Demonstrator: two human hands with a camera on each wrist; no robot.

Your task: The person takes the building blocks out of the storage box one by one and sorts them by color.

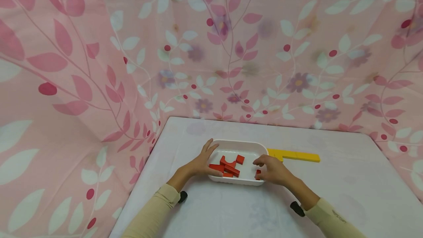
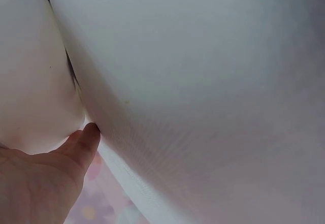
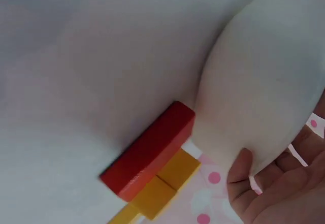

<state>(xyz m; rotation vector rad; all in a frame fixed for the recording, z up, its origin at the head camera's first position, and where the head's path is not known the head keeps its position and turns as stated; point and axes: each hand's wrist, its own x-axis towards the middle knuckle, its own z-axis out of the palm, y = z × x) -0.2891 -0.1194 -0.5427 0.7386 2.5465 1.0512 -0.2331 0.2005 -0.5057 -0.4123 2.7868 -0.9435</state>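
Note:
A white tray (image 1: 236, 181) on the table contains several red blocks (image 1: 232, 170), one with a curved cut-out. My left hand (image 1: 201, 163) lies along the tray's left end, fingers spread toward the far rim and thumb extended over the near side. Over the right end reaches my right hand (image 1: 275, 170), its thumb and bent fingers inside the rim. A small red block (image 1: 258, 174) shows beside that thumb, partly hidden; I cannot tell whether it is pinched. In the right wrist view, the little finger (image 3: 241, 162) bends against the tray's outer wall (image 3: 254, 76).
Yellow blocks (image 1: 299, 156) form a line on the table behind and right of the tray. A long red block (image 3: 150, 150) lies against them, outside the tray, as the right wrist view shows. A pink floral curtain (image 1: 231, 65) hangs behind the white-covered table (image 1: 347, 186).

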